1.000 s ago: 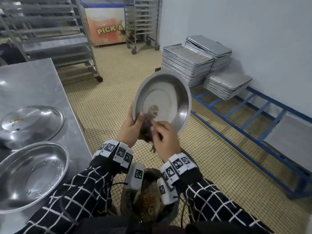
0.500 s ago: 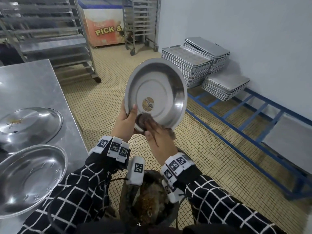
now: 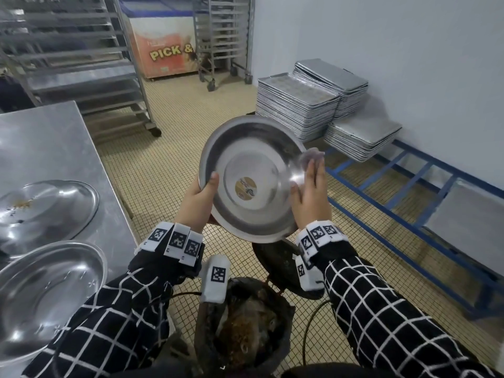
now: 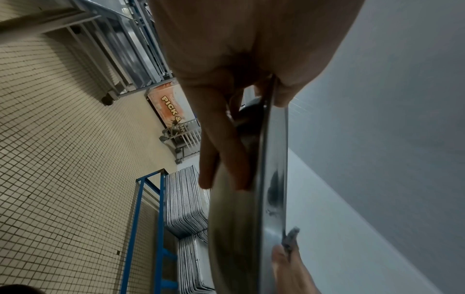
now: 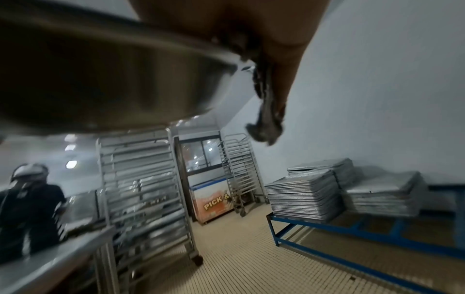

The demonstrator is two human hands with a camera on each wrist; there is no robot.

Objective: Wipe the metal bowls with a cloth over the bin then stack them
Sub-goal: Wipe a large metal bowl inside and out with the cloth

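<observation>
Now our left hand clamps thumb and fingers on the round shiny steel bowl's left rim, while our right hand, fingers straight, presses the dark crumpled cloth against its right rim.

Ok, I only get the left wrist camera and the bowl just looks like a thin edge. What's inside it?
Observer: In the head view the bowl is tipped up toward the person, and there is a round sticker in the middle of its bottom.
Operator: What is the other hand doing?
Observer: The right hand presses a cloth against the bowl's right rim with straight fingers. The left hand grips the left rim.
Operator: Is the bin under it?
Observer: Yes, a dark bin stands on the floor below the bowl, with brownish waste in it.
</observation>
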